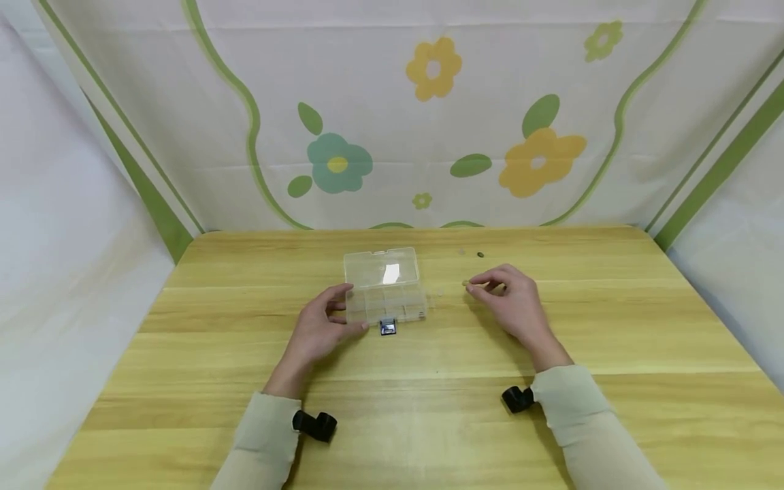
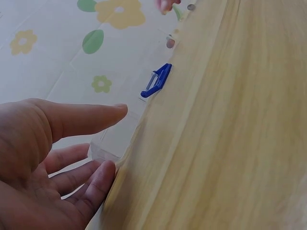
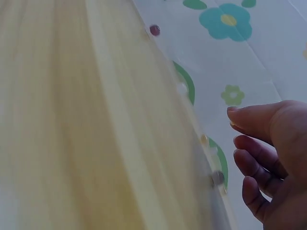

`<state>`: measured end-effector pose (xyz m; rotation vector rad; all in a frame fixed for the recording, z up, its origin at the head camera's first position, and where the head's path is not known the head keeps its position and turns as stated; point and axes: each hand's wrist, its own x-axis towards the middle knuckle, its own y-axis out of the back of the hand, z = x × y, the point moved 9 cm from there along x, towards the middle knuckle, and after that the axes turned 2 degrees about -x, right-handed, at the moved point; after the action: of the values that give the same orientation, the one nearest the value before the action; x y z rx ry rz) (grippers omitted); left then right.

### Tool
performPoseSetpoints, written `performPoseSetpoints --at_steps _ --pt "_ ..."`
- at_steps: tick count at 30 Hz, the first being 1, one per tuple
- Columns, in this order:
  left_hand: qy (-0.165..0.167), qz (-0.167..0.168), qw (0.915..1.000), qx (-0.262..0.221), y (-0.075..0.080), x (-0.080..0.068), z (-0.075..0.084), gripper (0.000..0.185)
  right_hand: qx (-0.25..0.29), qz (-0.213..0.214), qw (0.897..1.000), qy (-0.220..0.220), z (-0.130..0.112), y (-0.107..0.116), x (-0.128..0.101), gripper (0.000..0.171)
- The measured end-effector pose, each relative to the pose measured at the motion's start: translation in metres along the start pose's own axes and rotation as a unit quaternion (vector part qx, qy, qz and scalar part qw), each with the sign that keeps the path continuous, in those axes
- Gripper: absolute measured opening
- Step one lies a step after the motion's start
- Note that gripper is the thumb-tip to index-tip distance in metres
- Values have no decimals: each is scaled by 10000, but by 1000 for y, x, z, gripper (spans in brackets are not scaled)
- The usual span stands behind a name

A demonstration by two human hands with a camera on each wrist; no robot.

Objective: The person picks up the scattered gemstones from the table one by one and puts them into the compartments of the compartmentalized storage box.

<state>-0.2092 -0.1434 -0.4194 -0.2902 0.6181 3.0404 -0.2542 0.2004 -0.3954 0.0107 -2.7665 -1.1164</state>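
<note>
One clear compartment box (image 1: 384,289) between two hands: left hand (image 1: 318,330) steadies its corner, right hand (image 1: 511,303) hovers with relaxed fingers over one bead (image 1: 465,283); bare bench (image 1: 429,408) nearer the sleeves.

Both forearms, in light long sleeves, extend forward from the lower edge of the head view, each with a small black camera unit at the wrist. The left hand (image 1: 320,325) lies palm inward with its thumb extended forward and its fingers (image 2: 91,184) gently curved, slightly spread and gripping nothing. The right hand (image 1: 511,303) is held palm down and angled toward the left, with its fingers (image 3: 256,155) loosely curled under and the thumb and forefinger tips brought close together at the leading edge
</note>
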Motion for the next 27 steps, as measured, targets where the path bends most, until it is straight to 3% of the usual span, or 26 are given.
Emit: performPoseSetpoints --at_steps 14,27 --pt "-75 35 10000 -4 -1 -2 1 78 440 -342 9982 239 -39 -47 11 10" --pt "-162 20 9998 -79 1 -8 0 76 559 -385 9971 357 -55 -60 12 8"
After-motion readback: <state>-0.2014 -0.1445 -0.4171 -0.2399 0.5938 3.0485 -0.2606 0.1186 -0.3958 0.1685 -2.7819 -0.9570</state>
